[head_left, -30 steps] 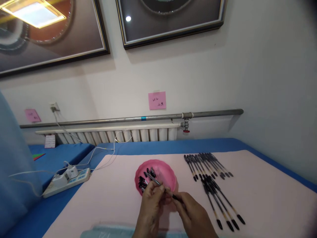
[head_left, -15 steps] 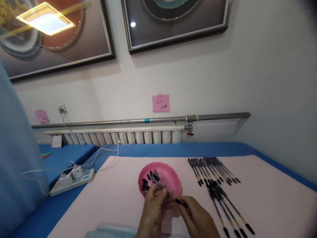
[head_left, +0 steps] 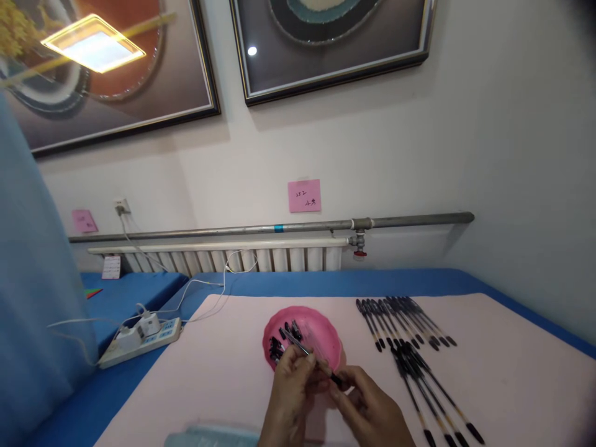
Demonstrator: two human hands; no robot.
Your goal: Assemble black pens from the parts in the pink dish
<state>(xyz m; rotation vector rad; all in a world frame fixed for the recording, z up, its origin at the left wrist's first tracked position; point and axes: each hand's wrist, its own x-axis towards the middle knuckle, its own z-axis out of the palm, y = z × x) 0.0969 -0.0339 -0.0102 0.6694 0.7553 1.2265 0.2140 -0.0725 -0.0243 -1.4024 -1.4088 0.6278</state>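
moved since the earlier frame: right fingertips, shifted slightly about the pen's black end; bowl, pens and hands all sit a touch further right and lower in view, likely from the head turning.

item: pen (head_left: 298, 341), one. position: aslant over the near edge of the bowl (head_left: 307, 313), black end (head_left: 336, 379) toward the sheet's near right corner, held clear of the sheet (head_left: 209, 372).

handling, by judgement: work centres on the black end. best done with the barrel kept still in one hand, the other pinching close to the end and moving straight along the pen's line; a sideways lean could bend it or slip the grip.

item: left hand (head_left: 289, 386). thumb and forefinger brought together on the barrel; remaining fingers curled beneath.

item: right hand (head_left: 371, 405). thumb and forefinger in a narrow pinch about the black end; firmness cannot be told.

item: black pieces (head_left: 275, 351), several, in the bowl's left half; clear pieces (head_left: 317, 341) in its right half.

item: far pens (head_left: 403, 321), a fanned row by the sheet's far edge, right of the bowl.

item: near pens (head_left: 410, 361), four, fanned toward the near right corner.
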